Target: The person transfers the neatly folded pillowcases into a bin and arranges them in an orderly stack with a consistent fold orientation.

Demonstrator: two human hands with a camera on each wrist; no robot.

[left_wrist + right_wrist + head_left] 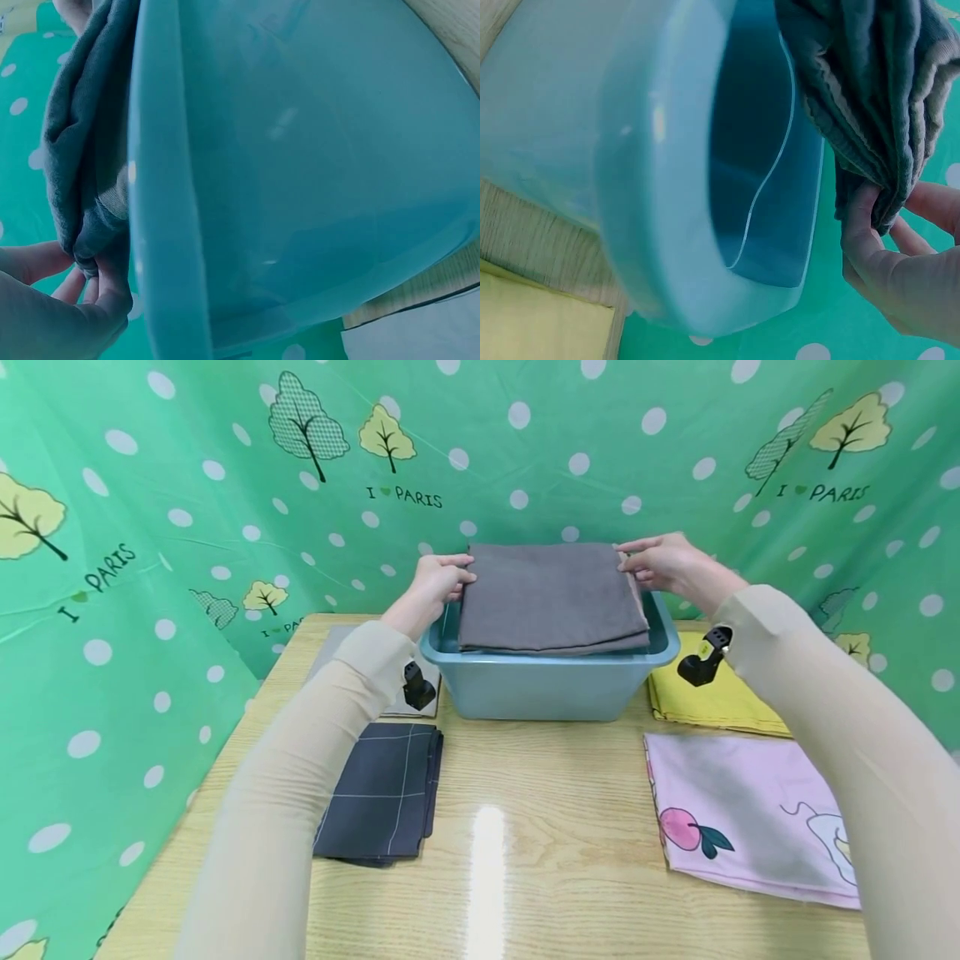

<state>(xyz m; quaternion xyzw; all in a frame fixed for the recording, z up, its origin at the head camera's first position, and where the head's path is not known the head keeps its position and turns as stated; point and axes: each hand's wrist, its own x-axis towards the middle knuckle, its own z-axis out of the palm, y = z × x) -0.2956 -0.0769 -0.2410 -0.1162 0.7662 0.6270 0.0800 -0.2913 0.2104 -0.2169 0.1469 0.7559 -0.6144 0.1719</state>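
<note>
A folded dark grey cloth (551, 597) lies level over the mouth of a blue plastic basin (536, 689), covering most of its opening. My left hand (437, 583) pinches the cloth's left side between thumb and fingers; the left wrist view shows its folded layers (82, 150) close beside the basin's rim (169, 187). At the opposite side my right hand (663, 562) pinches the other edge. In the right wrist view, the bunched layers (885, 97) hang above the rim, thumb and fingers around their lower corner. Part of the basin's inside (757, 187) shows there.
On the wooden table (525, 827), a dark checked cloth (382, 793) and a light grey cloth (427, 681) lie left of the basin. A yellow cloth (678, 685) and a pink printed cloth (750, 802) lie right. A green dotted curtain (517, 460) hangs behind.
</note>
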